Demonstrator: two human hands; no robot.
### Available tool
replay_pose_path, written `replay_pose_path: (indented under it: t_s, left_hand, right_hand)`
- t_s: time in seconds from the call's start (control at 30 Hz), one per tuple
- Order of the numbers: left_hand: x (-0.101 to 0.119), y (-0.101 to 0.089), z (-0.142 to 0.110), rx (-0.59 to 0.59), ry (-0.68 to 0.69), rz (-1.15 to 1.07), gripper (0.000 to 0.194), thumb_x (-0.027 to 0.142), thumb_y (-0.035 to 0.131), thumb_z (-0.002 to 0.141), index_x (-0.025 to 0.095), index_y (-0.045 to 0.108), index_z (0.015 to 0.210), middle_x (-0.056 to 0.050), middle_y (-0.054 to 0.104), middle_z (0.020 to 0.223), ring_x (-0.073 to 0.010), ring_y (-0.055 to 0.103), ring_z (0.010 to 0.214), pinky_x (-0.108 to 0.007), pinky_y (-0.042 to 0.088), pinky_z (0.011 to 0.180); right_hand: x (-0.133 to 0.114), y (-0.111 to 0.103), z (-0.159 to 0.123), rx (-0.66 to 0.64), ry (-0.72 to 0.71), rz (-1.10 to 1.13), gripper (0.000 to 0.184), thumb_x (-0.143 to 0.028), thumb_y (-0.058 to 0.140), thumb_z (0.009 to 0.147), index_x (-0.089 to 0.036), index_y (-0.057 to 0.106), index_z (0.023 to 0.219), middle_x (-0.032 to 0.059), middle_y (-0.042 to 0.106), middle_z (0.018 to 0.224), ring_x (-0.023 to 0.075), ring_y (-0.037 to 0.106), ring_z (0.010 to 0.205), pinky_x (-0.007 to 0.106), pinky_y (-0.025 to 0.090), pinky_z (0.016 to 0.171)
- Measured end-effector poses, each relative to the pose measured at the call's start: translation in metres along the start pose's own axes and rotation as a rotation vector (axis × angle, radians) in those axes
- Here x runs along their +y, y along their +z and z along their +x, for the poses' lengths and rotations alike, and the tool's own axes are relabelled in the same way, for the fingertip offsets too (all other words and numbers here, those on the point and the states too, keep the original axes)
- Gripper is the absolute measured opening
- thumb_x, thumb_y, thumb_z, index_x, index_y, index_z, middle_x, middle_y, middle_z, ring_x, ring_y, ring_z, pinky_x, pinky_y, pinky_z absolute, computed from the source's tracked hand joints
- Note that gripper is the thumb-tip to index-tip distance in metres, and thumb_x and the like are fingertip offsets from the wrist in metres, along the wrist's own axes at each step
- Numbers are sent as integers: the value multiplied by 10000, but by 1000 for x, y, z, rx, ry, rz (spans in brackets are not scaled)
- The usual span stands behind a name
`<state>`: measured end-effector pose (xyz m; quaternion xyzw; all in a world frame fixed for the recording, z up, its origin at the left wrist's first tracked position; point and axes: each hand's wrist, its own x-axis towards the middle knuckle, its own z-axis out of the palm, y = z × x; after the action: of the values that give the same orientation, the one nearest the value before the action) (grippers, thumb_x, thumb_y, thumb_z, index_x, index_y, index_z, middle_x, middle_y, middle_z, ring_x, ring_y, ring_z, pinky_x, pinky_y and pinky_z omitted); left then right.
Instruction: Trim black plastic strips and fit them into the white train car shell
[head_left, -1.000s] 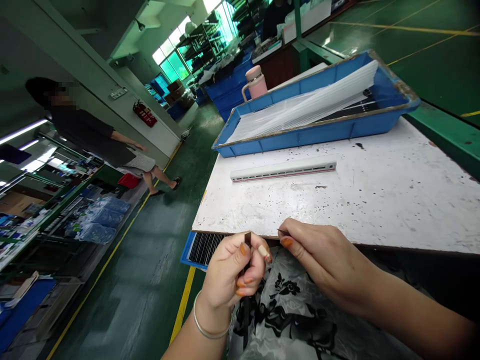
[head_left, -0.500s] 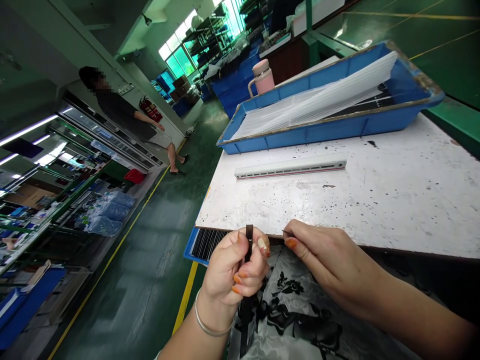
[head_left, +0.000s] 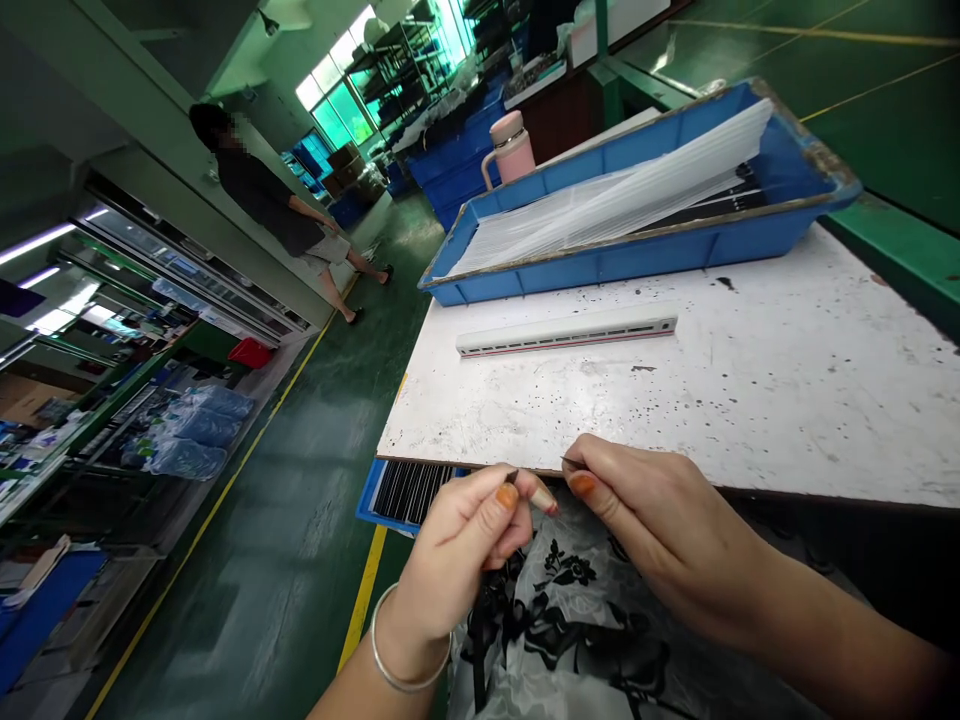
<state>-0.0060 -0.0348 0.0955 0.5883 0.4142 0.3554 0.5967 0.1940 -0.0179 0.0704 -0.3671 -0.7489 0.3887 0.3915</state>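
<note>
My left hand (head_left: 472, 535), a silver bangle on its wrist, is closed in a pinch between thumb and forefinger. A bit of a dark strip (head_left: 512, 477) shows at its fingertips; a dark length also hangs below the hand. My right hand (head_left: 652, 520) pinches a thin, dark, pointed piece (head_left: 572, 463), mostly hidden by the fingers. The two hands are apart, just at the near edge of the white table (head_left: 750, 400). Beyond them lies a long white model train carriage (head_left: 566, 332) with a row of dark windows and a red line.
A blue tray (head_left: 637, 255) with white sheets (head_left: 622, 205) stands at the back of the table, a pink mug (head_left: 513, 150) behind it. Below the table's left edge sits a blue bin (head_left: 367, 500) of dark strips. A person (head_left: 274, 200) walks in the aisle at left.
My left hand has turned, so the dark strip that stood upright at the thumb now shows only a small tip. My right hand keeps its pinch. The person has taken a step.
</note>
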Motion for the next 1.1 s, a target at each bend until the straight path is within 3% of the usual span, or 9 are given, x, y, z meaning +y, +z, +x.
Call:
replay_pose_path:
  t_s: [0.1,0.2,0.37,0.5,0.63,0.87,1.1]
  left_hand:
    - [5,3,-2,-8,99,390,260,304,467,1013,159,669,936,9,498,659,-98,439,614,-225,337,582]
    - [9,3,-1,-42,119,502,212,261,502,998,174,685,936,-30,635,814,-132,553,756,-247,387,689]
    - [12,-6,4,-75,2,265,263,336,536,983,188,734,891,4,586,684,-90,470,568,-225,359,551]
    - [12,-15,10,-16,-76,36,228,357,622,934,190,775,903,17,509,595,-74,435,523,-208,323,507]
    - [15,-21,20,17,-141,-182,404,471,531,960,152,780,955,41,344,563,-56,299,487,-184,269,464]
    - [21,-22,33,150,-222,-487,348,306,485,977,96,762,975,31,331,609,-69,279,516,-130,368,407]
    - [23,-21,35,138,-244,-598,331,296,496,974,88,754,955,36,333,605,-60,243,510,-109,401,395]
  right_hand:
    - [0,5,-2,0,-22,-1,344,-382,370,1054,-216,455,764,-44,508,670,106,471,573,261,334,529]
    - [1,9,-5,24,-75,-14,337,-389,410,1044,-210,452,762,-49,489,662,96,452,557,253,322,516]
    - [0,12,-7,97,-174,-72,331,-405,427,1041,-202,470,782,-53,478,654,90,432,543,251,313,513]
    - [2,12,-3,123,-184,-84,326,-405,436,1037,-206,460,780,-59,449,639,89,402,526,255,297,501]
    - [4,11,3,125,-166,-78,323,-399,448,1033,-214,439,768,-65,431,634,86,394,517,249,295,495]
    - [8,4,11,102,-129,-96,316,-396,452,1032,-221,432,769,-72,447,619,86,416,505,239,306,488]
    - [12,-1,17,78,-102,-133,317,-397,467,1022,-223,431,760,-70,462,602,88,423,487,233,306,473]
